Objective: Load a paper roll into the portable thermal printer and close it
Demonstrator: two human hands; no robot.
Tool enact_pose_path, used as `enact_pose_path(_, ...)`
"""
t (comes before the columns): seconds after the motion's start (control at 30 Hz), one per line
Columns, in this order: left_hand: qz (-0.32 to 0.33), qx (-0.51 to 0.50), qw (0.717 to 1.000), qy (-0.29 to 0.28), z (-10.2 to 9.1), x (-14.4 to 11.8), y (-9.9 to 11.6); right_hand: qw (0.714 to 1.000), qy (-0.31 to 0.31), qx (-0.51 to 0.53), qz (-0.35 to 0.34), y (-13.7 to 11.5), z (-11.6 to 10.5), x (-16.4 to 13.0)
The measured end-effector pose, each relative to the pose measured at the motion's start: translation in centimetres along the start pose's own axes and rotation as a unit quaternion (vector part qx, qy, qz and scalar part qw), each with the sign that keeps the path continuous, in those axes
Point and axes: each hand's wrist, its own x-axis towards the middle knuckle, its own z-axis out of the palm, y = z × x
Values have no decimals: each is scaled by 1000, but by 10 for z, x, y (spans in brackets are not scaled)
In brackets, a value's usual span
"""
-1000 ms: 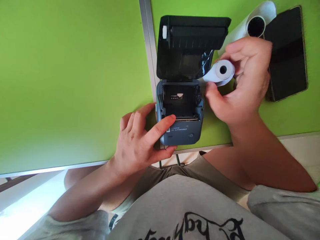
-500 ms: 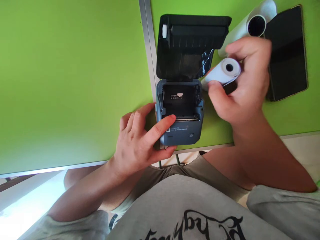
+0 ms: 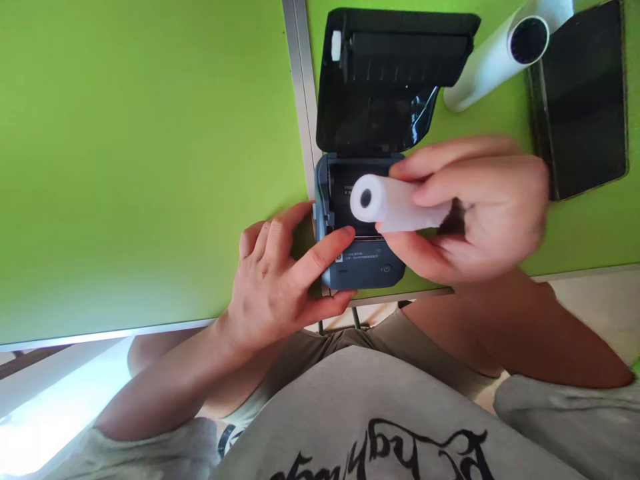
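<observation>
A small dark blue-grey label printer [image 3: 363,263] sits at the table's front edge, its black lid [image 3: 375,113] swung up and back. My left hand [image 3: 280,273] grips the printer's left side, index finger across its front top and thumb at the front edge. Over the open paper bay, my right hand [image 3: 480,207] holds a small white paper roll [image 3: 400,203] between thumb and fingers. The roll lies roughly sideways, its hollow end facing left. It hides much of the bay, and I cannot tell whether it touches the printer.
Behind on the right lies a larger white roll [image 3: 480,70] with a dark hollow core. Beside it is a black phone-like slab [image 3: 585,100]. A metal strip [image 3: 303,100] divides the green tabletop [image 3: 150,133]. My legs are below the front edge.
My right hand has moved left with the paper roll, from beside the printer to over its bay, and turned it so the hollow end faces left. My left hand stays on the printer.
</observation>
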Motion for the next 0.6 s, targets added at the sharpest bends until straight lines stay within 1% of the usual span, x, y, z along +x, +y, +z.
enact_pose_path(0.07, -2, -4, 1000, -2, 0, 0, 0, 999, 12, 1, -45, -5, 7, 4)
enact_pose_path(0.23, -1, -10, 1000, -4, -2, 0, -1, 997, 3, -19, -78, -1, 9, 11)
enact_pose_path(0.3, -1, -10, 1000, -3, -2, 0, -1, 997, -7, -41, -70, 1, 8, 11)
enact_pose_path(0.4, 1, -9, 1000, -4, -2, 0, -1, 997, -4, -65, -31, 1, 9, 10)
enact_pose_path(0.6, 6, 2, 1000, -3, -1, 1, 0, 998, -5, 24, -54, 2, 14, 7)
